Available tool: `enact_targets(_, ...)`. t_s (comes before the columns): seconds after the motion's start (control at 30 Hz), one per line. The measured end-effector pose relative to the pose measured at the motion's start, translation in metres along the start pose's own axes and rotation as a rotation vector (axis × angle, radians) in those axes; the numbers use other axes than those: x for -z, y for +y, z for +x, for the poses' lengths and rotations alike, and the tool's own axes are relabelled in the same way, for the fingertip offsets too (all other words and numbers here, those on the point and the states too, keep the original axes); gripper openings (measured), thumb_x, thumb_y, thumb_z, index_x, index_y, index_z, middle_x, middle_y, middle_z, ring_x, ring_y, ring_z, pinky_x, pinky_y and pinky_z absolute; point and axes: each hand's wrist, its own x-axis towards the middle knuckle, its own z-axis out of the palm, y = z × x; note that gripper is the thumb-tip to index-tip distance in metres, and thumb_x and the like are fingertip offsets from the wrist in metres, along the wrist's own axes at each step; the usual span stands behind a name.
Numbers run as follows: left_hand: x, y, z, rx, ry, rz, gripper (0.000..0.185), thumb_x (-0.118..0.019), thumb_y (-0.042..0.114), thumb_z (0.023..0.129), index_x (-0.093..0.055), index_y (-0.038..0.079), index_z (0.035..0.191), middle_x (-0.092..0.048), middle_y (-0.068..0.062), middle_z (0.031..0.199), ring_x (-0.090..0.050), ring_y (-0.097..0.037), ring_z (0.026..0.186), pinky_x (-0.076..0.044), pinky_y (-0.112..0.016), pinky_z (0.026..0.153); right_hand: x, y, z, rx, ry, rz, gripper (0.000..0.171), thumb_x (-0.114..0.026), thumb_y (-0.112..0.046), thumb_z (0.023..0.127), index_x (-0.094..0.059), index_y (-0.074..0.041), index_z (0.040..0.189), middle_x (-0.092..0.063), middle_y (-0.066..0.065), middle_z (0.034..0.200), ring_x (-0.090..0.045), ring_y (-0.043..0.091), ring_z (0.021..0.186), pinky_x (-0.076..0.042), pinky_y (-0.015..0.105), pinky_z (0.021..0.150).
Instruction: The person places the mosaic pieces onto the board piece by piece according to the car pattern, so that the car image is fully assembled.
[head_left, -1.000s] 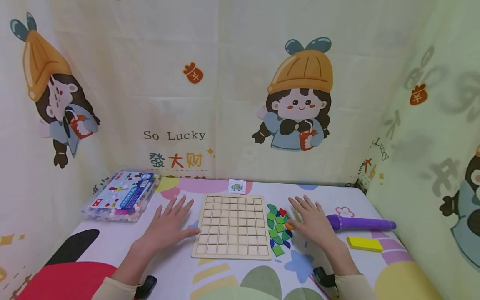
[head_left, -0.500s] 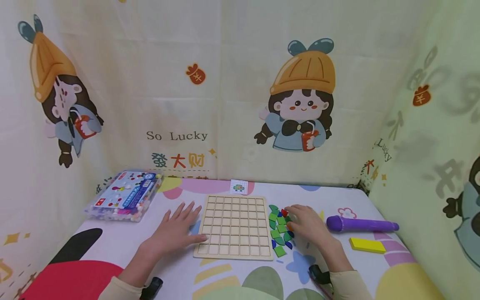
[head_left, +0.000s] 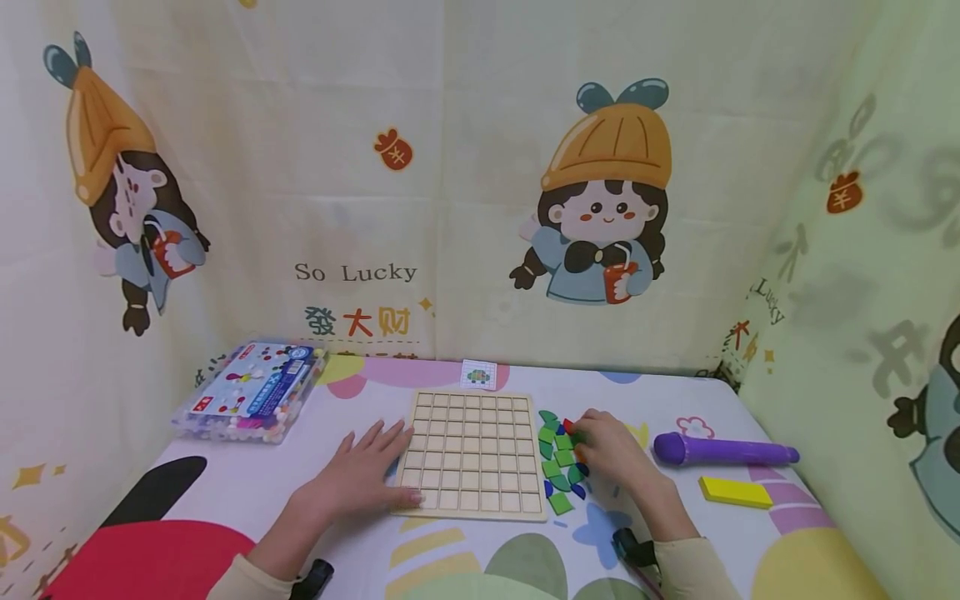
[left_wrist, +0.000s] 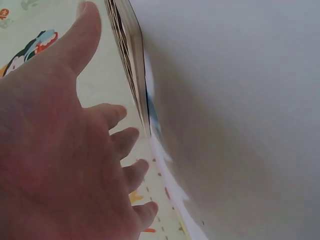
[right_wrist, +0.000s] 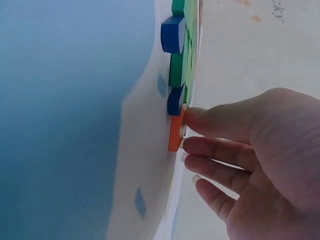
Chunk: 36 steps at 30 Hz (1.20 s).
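Note:
A wooden grid board [head_left: 472,454] with bare squares lies flat on the patterned table. My left hand [head_left: 371,462] rests flat beside its left edge, fingers straight, the thumb touching the board's near-left corner. In the left wrist view the thumb of the left hand [left_wrist: 105,100] runs along the board's edge [left_wrist: 127,60]. A pile of green, blue and red tiles [head_left: 558,462] lies just right of the board. My right hand [head_left: 585,437] curls over that pile. In the right wrist view the right hand [right_wrist: 186,129] pinches an orange tile [right_wrist: 175,137] between thumb and forefinger, beside blue tiles [right_wrist: 172,34] and green ones [right_wrist: 177,70].
A clear plastic box of beads [head_left: 251,392] sits at the far left. A small pattern card [head_left: 477,375] lies behind the board. A purple tube [head_left: 723,451] and a yellow block [head_left: 735,492] lie to the right. Printed cloth walls close in the back and both sides.
My left hand has slid right until its thumb meets the board's near corner. My right hand has moved left, and its flat fingers have curled onto the tile pile.

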Motion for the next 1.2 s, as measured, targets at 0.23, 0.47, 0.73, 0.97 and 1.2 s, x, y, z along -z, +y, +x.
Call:
enact_targets(0.23,0.001,0.002,-0.005,0.005,-0.030,-0.005,0.110,-0.070,0.073,0.073,-0.032,0.013,0.156,-0.028,-0.004,0.165,-0.018,-0.039,0.154,-0.010,-0.071,0.118,-0.002,-0.002,0.003,-0.061,-0.018,0.025,0.022,-0.070,0.001,0.082,-0.076,-0.005,0.102,-0.066,0.004,0.094,-0.055,0.021,0.089,-0.054,0.044,0.092)
enact_targets(0.47,0.002,0.002,-0.004,0.021,-0.051,-0.007,0.110,-0.073,0.071,0.071,-0.034,0.013,0.156,-0.029,-0.003,0.165,-0.019,-0.038,0.153,-0.010,-0.070,0.119,0.001,-0.006,0.007,-0.104,-0.058,0.050,0.023,-0.069,0.003,0.081,-0.076,-0.005,0.101,-0.063,0.005,0.092,-0.053,0.021,0.087,-0.055,0.045,0.092)
enact_targets(0.73,0.003,0.003,-0.004,0.014,-0.053,-0.009,0.111,-0.075,0.069,0.071,-0.033,0.012,0.155,-0.029,-0.004,0.164,-0.019,-0.038,0.153,-0.011,-0.069,0.119,0.005,-0.009,0.011,-0.127,-0.100,0.065,0.024,-0.069,0.006,0.078,-0.076,-0.003,0.099,-0.059,0.005,0.088,-0.051,0.020,0.083,-0.054,0.042,0.087)
enact_targets(0.97,0.004,0.005,-0.004,0.011,-0.047,-0.007,0.110,-0.076,0.068,0.071,-0.033,0.012,0.156,-0.029,-0.004,0.164,-0.020,-0.039,0.153,-0.012,-0.069,0.119,0.006,-0.008,0.013,-0.143,-0.117,0.099,0.024,-0.068,0.008,0.079,-0.073,-0.007,0.097,-0.059,0.006,0.089,-0.052,0.021,0.085,-0.055,0.042,0.086)
enact_targets(1.2,0.003,0.005,-0.005,0.011,-0.049,-0.010,0.110,-0.076,0.068,0.071,-0.034,0.011,0.155,-0.030,-0.004,0.164,-0.021,-0.039,0.153,-0.012,-0.070,0.118,0.007,-0.006,0.013,-0.138,-0.119,0.145,0.023,-0.067,0.009,0.079,-0.067,-0.007,0.095,-0.063,0.007,0.091,-0.053,0.021,0.084,-0.056,0.040,0.083)
